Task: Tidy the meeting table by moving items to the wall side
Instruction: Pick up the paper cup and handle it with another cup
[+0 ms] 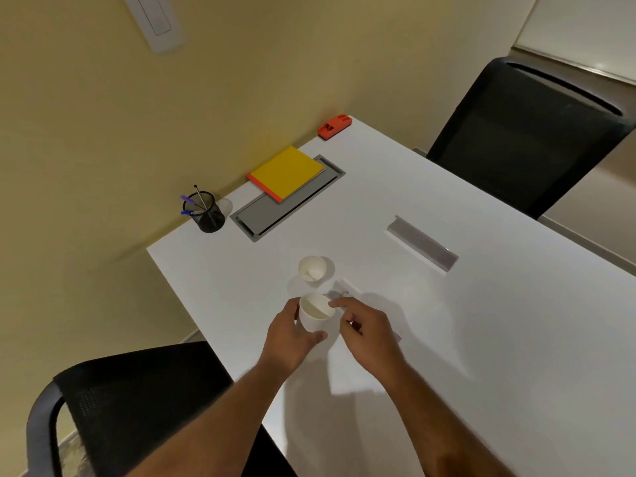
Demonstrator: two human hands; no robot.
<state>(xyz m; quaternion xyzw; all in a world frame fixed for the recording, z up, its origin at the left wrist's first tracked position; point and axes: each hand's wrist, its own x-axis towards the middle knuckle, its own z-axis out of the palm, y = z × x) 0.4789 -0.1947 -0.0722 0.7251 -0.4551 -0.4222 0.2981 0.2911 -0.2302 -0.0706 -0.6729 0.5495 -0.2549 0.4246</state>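
Tidying partway done: 2 cups are waiting at frame centre.

The left hand (pixel 292 333) is wrapping its grip around the nearer paper cup (pixel 315 315); the right hand (pixel 366 330) is pinching its rim. Pen holder (pixel 206 213), yellow notebook (pixel 287 173) and red dispenser (pixel 334 126) are sitting wall-side; the second cup (pixel 312 268) and the grey strip (pixel 421 243) are lying mid-tabletop (pixel 499 321).

Dim warm light, soft shadows on white table (pixel 481 339), wide-angle bending at edges

You are in an office meeting room: a white surface (pixel 447 339) with a cable hatch (pixel 275 211), black mesh chairs (pixel 523 132), a pen holder (pixel 206 215) and a yellow notepad (pixel 287 172).
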